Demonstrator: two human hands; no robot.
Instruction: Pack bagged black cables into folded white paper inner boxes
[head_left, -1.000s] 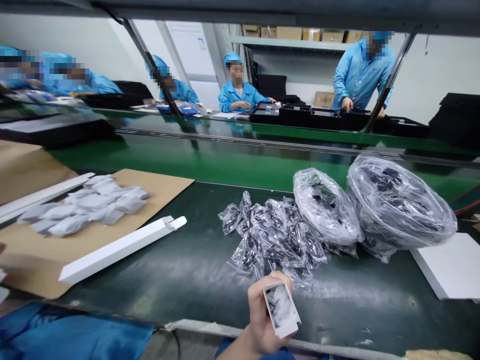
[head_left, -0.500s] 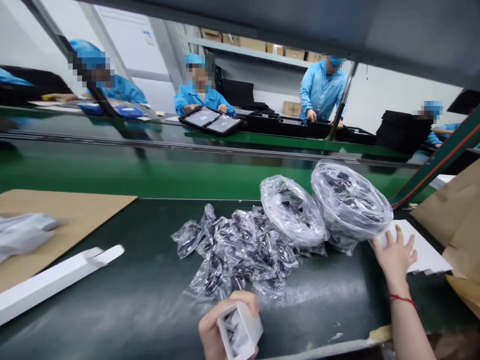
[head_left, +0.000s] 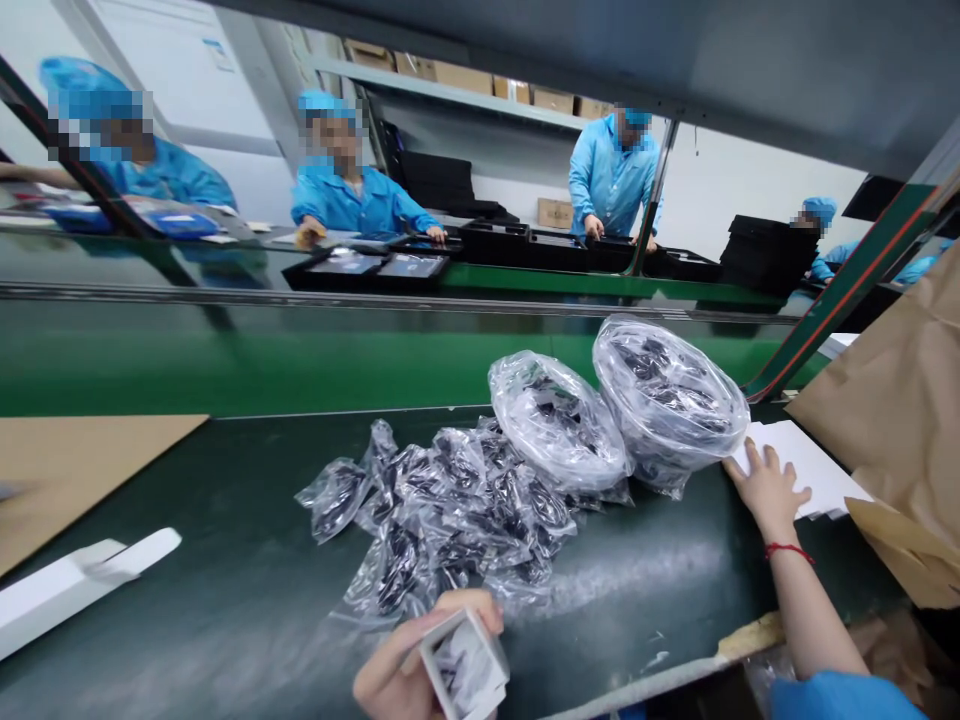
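Note:
My left hand [head_left: 390,678] at the bottom centre grips a small white open-ended box [head_left: 465,668] with a bagged dark part inside. My right hand [head_left: 765,490], a red string at its wrist, lies with fingers spread on the near edge of a stack of flat white cartons [head_left: 821,470] at the right. Between the hands, a pile of small clear bags with dark parts [head_left: 450,510] is spread on the dark belt [head_left: 247,590]. Two large round clear bags [head_left: 559,420] [head_left: 667,400] full of the same parts lean behind it.
A long white box [head_left: 75,585] and a brown cardboard sheet [head_left: 67,470] lie at the left. Brown paper [head_left: 900,400] rises at the right edge. Beyond a green conveyor [head_left: 225,360], several people in blue coats work at black trays [head_left: 375,268].
The view has swung right. My right hand has come in from the right and settled on the white cartons. My left hand still holds the small box, now lower in view.

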